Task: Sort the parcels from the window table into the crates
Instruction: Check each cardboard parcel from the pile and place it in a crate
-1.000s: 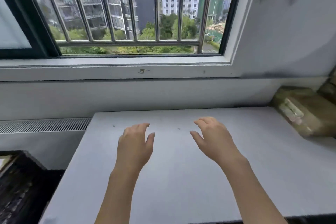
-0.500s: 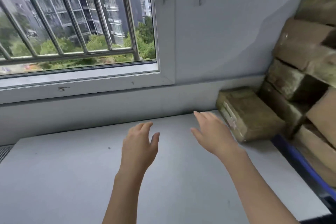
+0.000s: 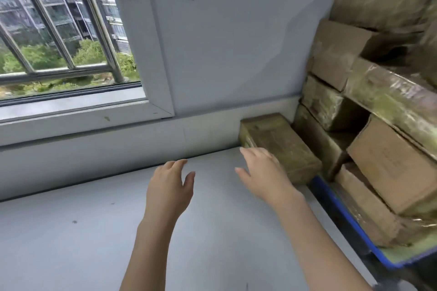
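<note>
A brown taped cardboard parcel [image 3: 281, 142] lies on the grey window table [image 3: 71, 231], at its far right corner against the wall. My right hand [image 3: 262, 172] hovers open just left of the parcel's near end, fingers spread, with nothing in it. My left hand [image 3: 169, 186] is open over the table's middle, also holding nothing. To the right, a tall pile of similar parcels [image 3: 378, 113] is stacked on a blue-edged platform [image 3: 343, 215].
A barred window [image 3: 59, 42] with a white sill runs along the back left. The grey wall [image 3: 236, 42] stands behind the parcel and carries two small hooks. The table's right edge borders the blue-edged platform.
The view has swung right, bringing the parcel pile into sight. Both hands have moved right, and my right hand has come close to the parcel on the table.
</note>
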A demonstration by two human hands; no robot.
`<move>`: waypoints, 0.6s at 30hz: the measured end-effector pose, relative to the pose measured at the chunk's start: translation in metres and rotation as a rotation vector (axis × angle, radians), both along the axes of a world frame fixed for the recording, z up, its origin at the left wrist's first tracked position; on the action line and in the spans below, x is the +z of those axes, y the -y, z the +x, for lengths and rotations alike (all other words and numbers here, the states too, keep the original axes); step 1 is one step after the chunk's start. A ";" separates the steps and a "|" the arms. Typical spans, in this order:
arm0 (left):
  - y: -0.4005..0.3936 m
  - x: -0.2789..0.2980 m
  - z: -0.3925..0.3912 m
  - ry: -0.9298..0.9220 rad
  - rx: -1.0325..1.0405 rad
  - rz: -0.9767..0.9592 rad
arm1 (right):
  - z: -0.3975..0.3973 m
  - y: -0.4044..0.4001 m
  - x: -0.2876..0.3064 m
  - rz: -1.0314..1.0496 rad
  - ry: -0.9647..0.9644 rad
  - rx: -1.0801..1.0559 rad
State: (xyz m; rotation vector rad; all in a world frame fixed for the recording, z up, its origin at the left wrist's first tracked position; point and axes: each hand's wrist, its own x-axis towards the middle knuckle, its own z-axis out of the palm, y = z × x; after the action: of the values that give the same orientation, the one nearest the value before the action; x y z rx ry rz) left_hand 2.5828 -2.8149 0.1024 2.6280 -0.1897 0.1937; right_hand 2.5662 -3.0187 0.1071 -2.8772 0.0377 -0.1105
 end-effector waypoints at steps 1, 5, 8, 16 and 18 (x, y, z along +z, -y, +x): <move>0.013 -0.002 0.003 -0.005 0.001 0.001 | 0.004 0.015 0.001 -0.001 -0.002 -0.003; 0.073 -0.010 0.017 -0.064 0.022 0.049 | 0.016 0.082 -0.003 0.036 -0.065 -0.014; 0.126 -0.021 0.033 -0.170 0.001 0.132 | 0.025 0.135 -0.016 0.007 -0.113 -0.032; 0.233 -0.069 0.056 -0.588 -0.015 0.086 | 0.056 0.217 -0.069 0.094 -0.338 -0.165; 0.240 -0.080 0.056 -0.629 0.014 0.026 | 0.056 0.220 -0.079 0.138 -0.385 -0.160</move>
State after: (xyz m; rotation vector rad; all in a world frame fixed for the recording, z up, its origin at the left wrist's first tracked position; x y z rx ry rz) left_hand 2.6384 -3.0549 0.0228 2.5739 0.0444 -0.6272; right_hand 2.6223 -3.2389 0.0283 -2.7103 0.3342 0.4003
